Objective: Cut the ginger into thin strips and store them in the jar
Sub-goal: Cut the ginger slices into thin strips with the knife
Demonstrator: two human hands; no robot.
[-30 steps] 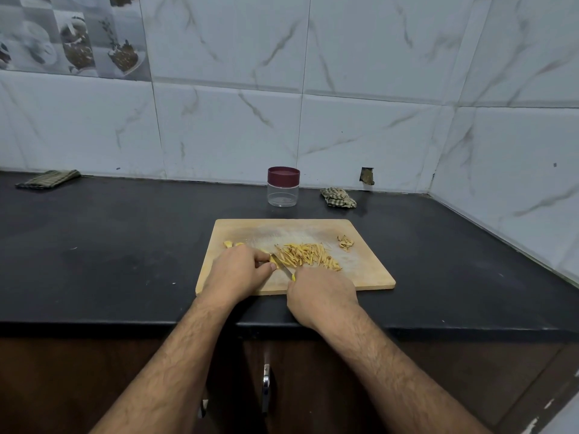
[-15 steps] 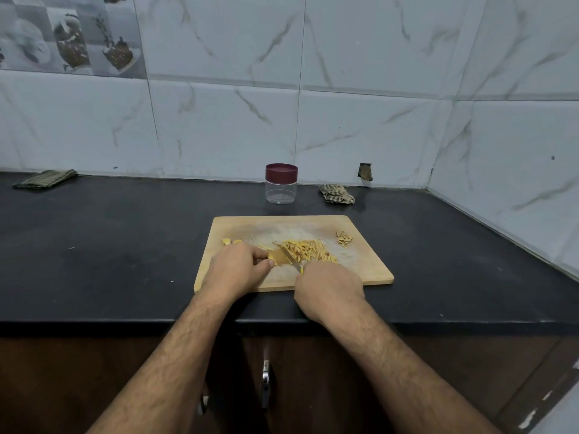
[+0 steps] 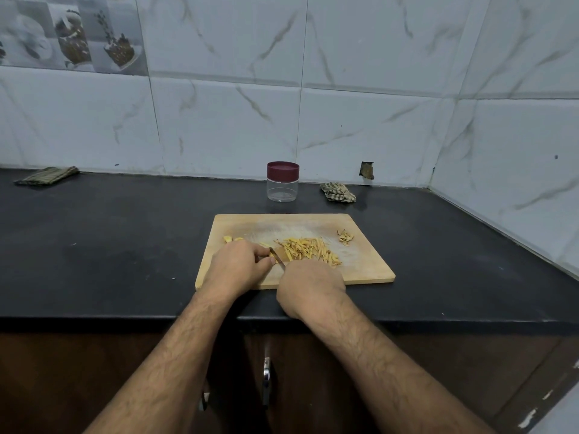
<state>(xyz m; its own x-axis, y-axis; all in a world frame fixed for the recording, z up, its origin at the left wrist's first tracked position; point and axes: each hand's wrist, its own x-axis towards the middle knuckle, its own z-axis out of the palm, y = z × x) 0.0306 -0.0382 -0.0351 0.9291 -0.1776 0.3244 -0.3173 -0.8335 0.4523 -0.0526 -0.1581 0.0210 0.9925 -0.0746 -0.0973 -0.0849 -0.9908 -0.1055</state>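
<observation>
Head view: on the cutting board (image 3: 369, 267), the left hand (image 3: 236, 267) pinches down the uncut ginger piece (image 3: 266, 245) while the right hand (image 3: 310, 281) grips the knife (image 3: 277, 256) — blade just right of the fingertips, the strips (image 3: 308, 250) piled beyond. The jar (image 3: 282, 181), lid on, stands behind the board on the worktop (image 3: 109, 245).

Dim, cool light; wide-angle edge distortion

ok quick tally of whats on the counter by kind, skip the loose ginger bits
jar: 1
cutting board: 1
knife: 1
cloths: 2, one folded at far left, one crumpled beside the jar
total: 5
</observation>
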